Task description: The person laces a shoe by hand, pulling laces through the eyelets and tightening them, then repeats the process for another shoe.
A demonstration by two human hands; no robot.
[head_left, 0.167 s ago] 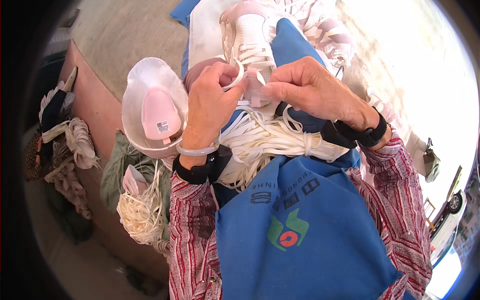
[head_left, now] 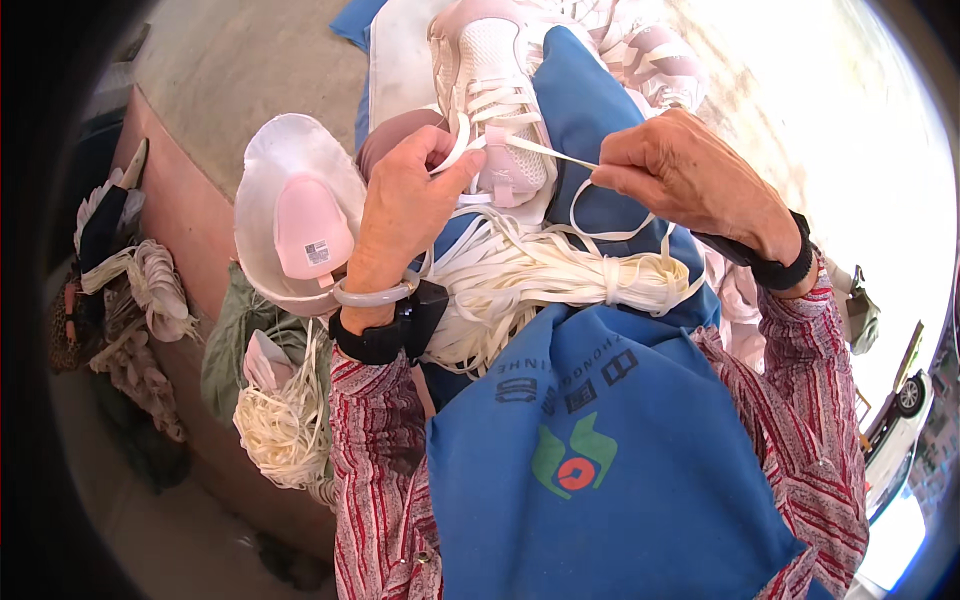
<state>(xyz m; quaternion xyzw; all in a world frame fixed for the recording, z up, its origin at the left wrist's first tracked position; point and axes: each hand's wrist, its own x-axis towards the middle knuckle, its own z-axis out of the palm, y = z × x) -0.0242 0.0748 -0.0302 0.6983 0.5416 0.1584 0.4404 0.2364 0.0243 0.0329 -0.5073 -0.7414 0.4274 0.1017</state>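
Note:
A white and pink sneaker (head_left: 490,110) lies in front of me, its toe pointing away and its tongue toward me. My left hand (head_left: 415,190) is closed at the left of the tongue, pinching a cream shoelace that loops up from the fingers. To the right of the shoe, my right hand (head_left: 690,180) pinches the other stretch of shoelace (head_left: 545,150), drawn taut from the eyelets, with its tail curling below. A bundle of cream shoelaces (head_left: 540,285) lies across my lap, tied near its right end, over a blue apron (head_left: 600,460).
Left of my wrist stands a white bowl-shaped holder (head_left: 258,190) with a pink shoe tongue or insole piece (head_left: 312,225) in it. Below hangs another lace bundle (head_left: 280,430) by a green bag (head_left: 230,345). More pink-white sneakers (head_left: 660,65) lie at the far right.
My right hand has moved right and away from the shoe, drawing the shoelace out straight. My left hand stays by the tongue, shifted slightly left.

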